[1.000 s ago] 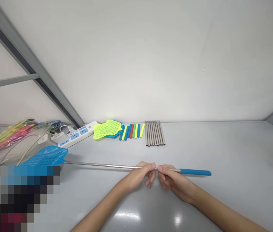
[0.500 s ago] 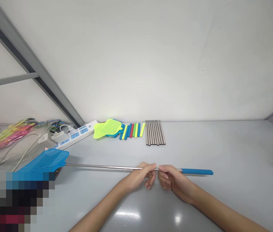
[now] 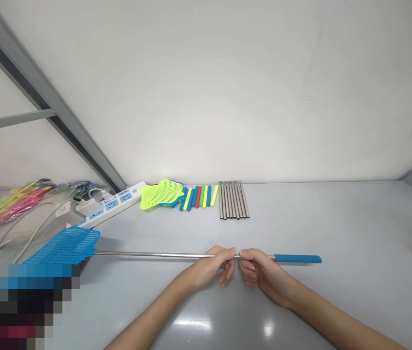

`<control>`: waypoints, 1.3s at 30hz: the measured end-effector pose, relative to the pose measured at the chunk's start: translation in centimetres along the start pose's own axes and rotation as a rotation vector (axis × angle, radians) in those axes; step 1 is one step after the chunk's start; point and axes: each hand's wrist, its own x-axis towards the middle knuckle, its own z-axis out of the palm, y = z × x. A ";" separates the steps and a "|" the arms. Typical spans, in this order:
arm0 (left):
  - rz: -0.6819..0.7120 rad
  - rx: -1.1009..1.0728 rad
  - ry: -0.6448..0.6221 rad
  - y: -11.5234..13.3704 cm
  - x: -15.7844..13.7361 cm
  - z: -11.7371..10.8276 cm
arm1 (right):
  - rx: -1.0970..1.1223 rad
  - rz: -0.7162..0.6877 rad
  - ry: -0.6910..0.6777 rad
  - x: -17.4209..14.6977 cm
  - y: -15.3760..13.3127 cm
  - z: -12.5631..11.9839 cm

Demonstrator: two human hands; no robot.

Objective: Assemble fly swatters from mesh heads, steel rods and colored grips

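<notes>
A long fly swatter (image 3: pixel 133 253) lies level across both hands, with a blue perforated head at the left, a silver telescopic rod and a blue grip at the right. My left hand (image 3: pixel 216 265) pinches the rod near its middle between thumb and fingers. Close beside it, my right hand (image 3: pixel 260 270) pinches the same rod just left of the blue grip. Both thumbs rest on top, almost touching each other. Parts of the fingers under the rod are hidden.
Along the wall lie stacked yellow and blue swatter heads (image 3: pixel 165 192), a row of coloured grips (image 3: pixel 201 197) and several metal rods (image 3: pixel 233 200). At the left are a white power strip (image 3: pixel 116 204) with plugs, cables and bagged colourful items (image 3: pixel 19 199).
The blue swatter head has dipped slightly and shifted a little left. Both hands keep their hold on the rod in nearly the same place.
</notes>
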 end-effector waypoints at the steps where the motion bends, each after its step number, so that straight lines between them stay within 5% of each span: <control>1: 0.000 0.000 -0.003 0.0 0.0 0.0 | -0.006 0.000 0.000 0.0 0.0 0.0; 39: -0.077 -0.163 -0.047 0.5 -0.5 -0.3 | 0.022 -0.020 0.005 -0.1 0.6 0.3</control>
